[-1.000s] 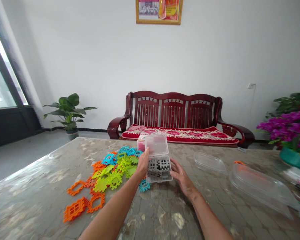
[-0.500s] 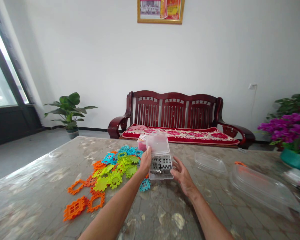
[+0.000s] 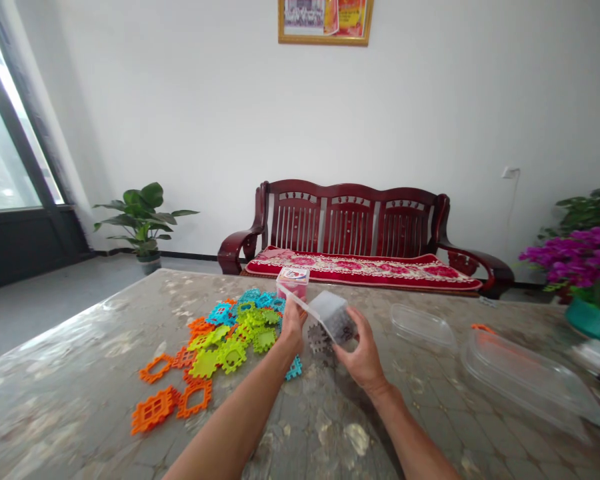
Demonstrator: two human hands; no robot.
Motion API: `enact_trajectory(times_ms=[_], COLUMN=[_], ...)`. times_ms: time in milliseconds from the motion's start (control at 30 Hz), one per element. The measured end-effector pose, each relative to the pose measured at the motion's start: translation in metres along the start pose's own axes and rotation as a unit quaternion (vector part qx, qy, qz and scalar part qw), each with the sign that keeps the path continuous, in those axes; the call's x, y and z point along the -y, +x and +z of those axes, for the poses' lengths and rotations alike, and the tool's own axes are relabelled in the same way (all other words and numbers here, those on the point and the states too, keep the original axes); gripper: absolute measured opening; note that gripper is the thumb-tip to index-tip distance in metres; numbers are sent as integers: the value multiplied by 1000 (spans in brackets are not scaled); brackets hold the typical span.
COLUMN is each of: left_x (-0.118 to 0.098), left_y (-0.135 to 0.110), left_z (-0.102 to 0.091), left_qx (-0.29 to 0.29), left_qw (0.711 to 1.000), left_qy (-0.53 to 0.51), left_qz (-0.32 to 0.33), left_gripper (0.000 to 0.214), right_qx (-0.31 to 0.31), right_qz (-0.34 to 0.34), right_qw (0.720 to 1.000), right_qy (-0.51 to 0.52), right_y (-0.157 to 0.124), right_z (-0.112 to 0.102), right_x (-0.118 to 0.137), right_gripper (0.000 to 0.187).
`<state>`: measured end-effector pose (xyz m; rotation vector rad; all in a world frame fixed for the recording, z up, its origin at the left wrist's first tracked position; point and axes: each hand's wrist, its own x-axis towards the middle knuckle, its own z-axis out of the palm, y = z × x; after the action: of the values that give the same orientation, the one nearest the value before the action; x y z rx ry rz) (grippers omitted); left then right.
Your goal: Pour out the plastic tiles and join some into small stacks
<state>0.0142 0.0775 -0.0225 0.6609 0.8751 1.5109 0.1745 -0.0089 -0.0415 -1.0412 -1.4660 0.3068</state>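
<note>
My right hand (image 3: 361, 357) grips a small clear plastic box (image 3: 333, 315), tipped over toward the left. Grey waffle-shaped tiles (image 3: 319, 339) are spilling out of it onto the table (image 3: 80, 373). My left hand (image 3: 292, 326) holds the box's hinged lid at its left edge, fingers closed on it. Just left of my hands lies a pile of orange, green and blue waffle tiles (image 3: 220, 340). A second clear box with pink pieces (image 3: 292, 283) stands behind the tipped box.
A clear lid (image 3: 420, 325) and a large clear container (image 3: 525, 380) lie to the right. Purple flowers in a teal pot (image 3: 587, 287) stand at the right edge. A red wooden bench (image 3: 355, 233) and a potted plant (image 3: 140, 220) are behind the table.
The box stood upright with its lid open and my right hand open beside it. Now my right hand has taken the box and tipped it leftward, and grey tiles fall out.
</note>
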Motion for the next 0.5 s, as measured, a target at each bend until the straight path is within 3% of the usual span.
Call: enact_trajectory(times_ms=[167, 500], left_x=[-3, -20], left_y=[1, -5], left_z=[-6, -20], left_qx=[-48, -32], left_qw=[997, 990], left_qy=[-57, -127], left_qz=[-35, -43], left_gripper=[44, 57], right_qx=[40, 69], right_qz=[-109, -252], right_qw=[987, 947], right_qy=[-113, -189], right_y=[-2, -6], right_z=[3, 17], right_x=[3, 15], right_gripper=[74, 73])
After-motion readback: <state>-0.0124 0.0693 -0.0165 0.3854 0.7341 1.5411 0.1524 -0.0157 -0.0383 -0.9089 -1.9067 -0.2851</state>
